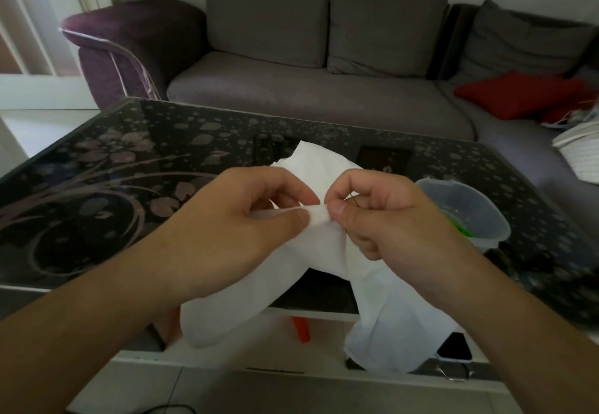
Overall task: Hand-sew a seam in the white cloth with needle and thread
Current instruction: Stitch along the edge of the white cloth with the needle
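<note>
Head view, one item per entry. Cloth [327, 245]: white, held up in front of the person over the near edge of the table [97, 160], its ends hanging down on both sides and one corner standing up behind the hands. Left hand [233, 219]: fingers curled, thumb and forefinger pinching a folded ridge of the cloth. Right hand [385, 216]: fingers curled, thumb and forefinger pinching the same ridge just beside the left fingertips — a thin dark line shows by the forefinger, probably thread or needle, too fine to say which. Tub [466, 216]: clear plastic, on the table just right of the right hand, something green inside. Sofa [291, 89]: grey, behind the table, with a red cushion [515, 92] at its right end. Step in hand, as a judgement: mid-stitch, the fold being held taut while the needle is worked at the ridge. Next move, likewise judged: the left pinch must keep the layers aligned while the right draws needle and thread clear through — gently, so the seam does not pucker
</note>
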Available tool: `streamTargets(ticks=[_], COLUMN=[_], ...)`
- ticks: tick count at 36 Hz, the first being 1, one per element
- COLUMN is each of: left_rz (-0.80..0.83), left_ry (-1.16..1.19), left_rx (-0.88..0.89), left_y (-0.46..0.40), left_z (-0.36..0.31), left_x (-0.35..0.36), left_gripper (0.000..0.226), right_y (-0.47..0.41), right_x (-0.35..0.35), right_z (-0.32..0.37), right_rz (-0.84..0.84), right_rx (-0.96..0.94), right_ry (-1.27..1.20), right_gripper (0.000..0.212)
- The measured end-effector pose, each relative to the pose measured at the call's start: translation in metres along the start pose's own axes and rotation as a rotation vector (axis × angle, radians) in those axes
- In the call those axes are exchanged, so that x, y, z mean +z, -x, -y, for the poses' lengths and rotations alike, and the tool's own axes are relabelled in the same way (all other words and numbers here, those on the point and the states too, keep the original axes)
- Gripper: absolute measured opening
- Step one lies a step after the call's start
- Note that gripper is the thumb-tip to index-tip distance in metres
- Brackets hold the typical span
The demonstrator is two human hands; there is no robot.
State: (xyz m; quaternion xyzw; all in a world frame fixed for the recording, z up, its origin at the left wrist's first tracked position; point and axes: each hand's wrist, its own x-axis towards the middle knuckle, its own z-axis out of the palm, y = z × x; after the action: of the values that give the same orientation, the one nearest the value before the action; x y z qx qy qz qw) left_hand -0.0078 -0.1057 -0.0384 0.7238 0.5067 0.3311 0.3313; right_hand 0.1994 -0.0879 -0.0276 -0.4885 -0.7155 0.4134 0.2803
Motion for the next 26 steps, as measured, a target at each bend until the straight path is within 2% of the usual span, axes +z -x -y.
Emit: streamTargets(ticks=[5, 11, 17, 26], left_rz=[0.050, 0.011, 0.015, -0.001], left_ry=[-0.066, -0.018, 0.030, 0.037], left_rx=[-0.021, -0.029, 0.030, 0.035], left_y=[-0.002, -0.001, 0.000, 0.001], left_z=[0.001, 0.002, 0.000, 0.001], left_x=[0.002, 0.002, 0.000, 0.002], left_gripper=[0.014, 0.015, 0.019, 0.019], right_y=[-0.003, 0.003, 0.008, 0.009], right_x=[0.001, 0.002, 0.006, 0.004], right_z=[-0.001, 0.000, 0.001, 0.002], right_rz=[-0.098, -0.217, -0.218, -0.264], right_rx=[-0.007, -0.096, -0.205, -0.162], right_ry=[0.028, 0.080, 0.214, 0.299], right_gripper=[0.017, 0.014, 0.013, 0.016])
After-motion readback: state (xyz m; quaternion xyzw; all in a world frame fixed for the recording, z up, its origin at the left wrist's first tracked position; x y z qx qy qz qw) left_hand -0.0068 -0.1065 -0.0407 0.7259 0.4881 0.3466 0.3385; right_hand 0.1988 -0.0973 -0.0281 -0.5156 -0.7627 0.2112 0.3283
